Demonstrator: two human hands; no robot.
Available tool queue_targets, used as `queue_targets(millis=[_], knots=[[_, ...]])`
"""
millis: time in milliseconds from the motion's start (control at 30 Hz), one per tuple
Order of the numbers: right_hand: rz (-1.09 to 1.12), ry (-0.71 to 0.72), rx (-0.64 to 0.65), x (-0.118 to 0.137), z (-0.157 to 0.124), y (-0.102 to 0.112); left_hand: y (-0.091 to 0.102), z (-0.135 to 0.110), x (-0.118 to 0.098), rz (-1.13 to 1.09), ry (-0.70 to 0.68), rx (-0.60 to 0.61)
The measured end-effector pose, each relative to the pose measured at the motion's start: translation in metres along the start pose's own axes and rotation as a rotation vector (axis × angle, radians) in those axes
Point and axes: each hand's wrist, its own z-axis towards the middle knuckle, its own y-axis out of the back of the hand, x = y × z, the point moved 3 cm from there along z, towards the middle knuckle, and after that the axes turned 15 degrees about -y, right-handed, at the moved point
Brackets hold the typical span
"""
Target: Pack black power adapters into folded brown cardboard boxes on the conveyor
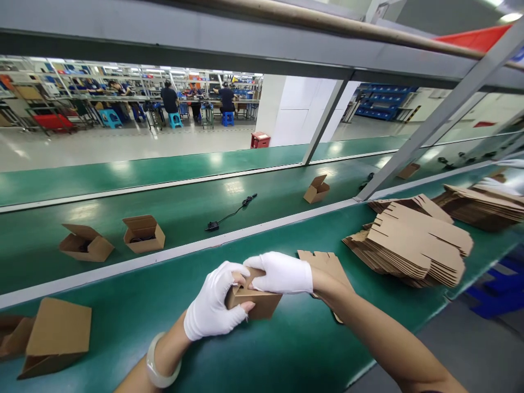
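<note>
A small brown cardboard box (257, 303) rests on the green bench near its front edge, held between both of my white-gloved hands. My left hand (213, 305) wraps around its left side with the thumb under the front. My right hand (282, 273) is closed over the top flap. A flat die-cut box blank (327, 263) lies just behind my right wrist. A pale bangle (158, 367) sits on my left wrist.
Thick stacks of flat box blanks (413, 240) lie to the right, more (483, 203) beyond. Folded boxes (143, 233) (87, 243) (316, 189) and a black cable (231, 213) sit on the green conveyor (184, 207). A larger folded box (57, 335) is at left. Workers sit far behind.
</note>
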Motion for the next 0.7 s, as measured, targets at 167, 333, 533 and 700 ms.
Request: queue_targets(millis=[167, 333, 533, 700], knots=[[0.714, 0.002, -0.294, -0.021, -0.004, -0.01, 0.016, -0.004, 0.013, 0.321, 0.09, -0.378], [1.063, 0.092, -0.228, -0.043, 0.01, -0.048, -0.005, -0.006, 0.031, 0.248, 0.076, -0.25], [0.267, -0.219, -0.535, -0.076, 0.019, -0.022, 0.028, -0.042, 0.13, 0.498, 0.704, -0.07], [-0.539, -0.388, -0.253, -0.08, 0.04, -0.024, 0.075, -0.075, 0.198, 0.533, 0.931, -0.146]])
